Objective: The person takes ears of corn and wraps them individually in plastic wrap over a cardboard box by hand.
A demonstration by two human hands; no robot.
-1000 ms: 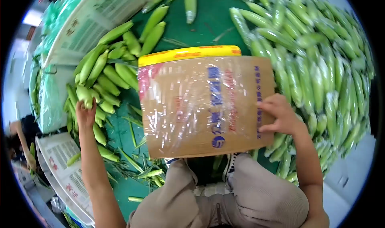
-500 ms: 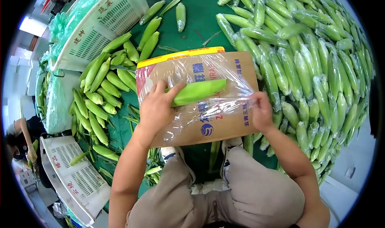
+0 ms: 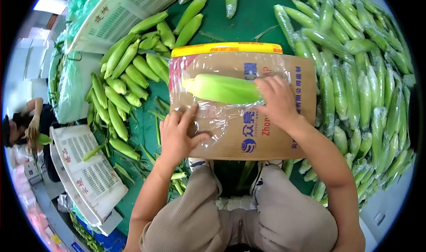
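Note:
An ear of corn [image 3: 224,88] in its green husk lies on clear plastic film [image 3: 208,119] spread over a printed cardboard box [image 3: 284,145]. My right hand [image 3: 280,102] grips the ear's right end, thumb below and fingers above. Below the ear's left end, my left hand [image 3: 177,134] rests on the film with thumb and fingers apart, holding nothing. Along the box's far edge runs a yellow cling-film box [image 3: 226,49] with red print.
Unwrapped corn [image 3: 117,96] is heaped at left beside white crates [image 3: 91,159] [image 3: 120,21]. Film-wrapped corn [image 3: 355,88] piles up at right on the green surface [image 3: 248,25]. A co-worker [image 3: 33,119] handles corn at far left.
My right hand has moved from the film's right edge onto the ear's right end. My left hand has let go of the ear and come down onto the film.

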